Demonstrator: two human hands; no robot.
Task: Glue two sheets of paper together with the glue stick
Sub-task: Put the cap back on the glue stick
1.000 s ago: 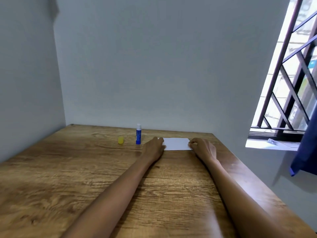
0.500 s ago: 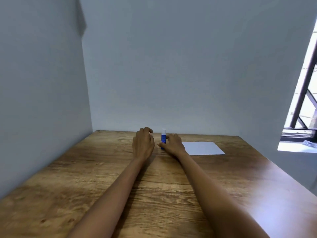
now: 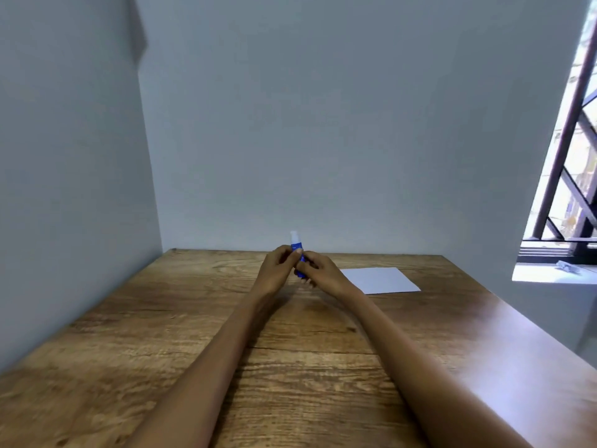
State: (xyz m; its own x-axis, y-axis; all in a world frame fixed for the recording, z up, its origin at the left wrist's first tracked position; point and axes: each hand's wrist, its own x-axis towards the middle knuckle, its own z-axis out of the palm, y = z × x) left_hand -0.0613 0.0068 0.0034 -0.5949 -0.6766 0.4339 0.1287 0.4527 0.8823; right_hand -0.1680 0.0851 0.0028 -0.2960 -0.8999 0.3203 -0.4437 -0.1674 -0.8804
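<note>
A blue glue stick [image 3: 296, 248] with a white tip is held upright just above the far middle of the wooden table [image 3: 181, 324]. My right hand [image 3: 324, 273] grips its lower body. My left hand [image 3: 274, 272] has its fingers curled, and its fingertips pinch the stick's upper part. A white sheet of paper [image 3: 382, 280] lies flat on the table right of my hands; I cannot tell whether it is one sheet or two stacked. The small yellow cap seen earlier is out of sight.
Grey walls close in the table at the back and on the left. On the right there is a window with dark bars [image 3: 571, 176] and a white sill [image 3: 549, 273]. The table's right edge runs diagonally toward me.
Both hands left the paper and moved left to the glue stick. The right hand took hold of it and lifted it off the table, and the left hand joined it. The view swung left.
</note>
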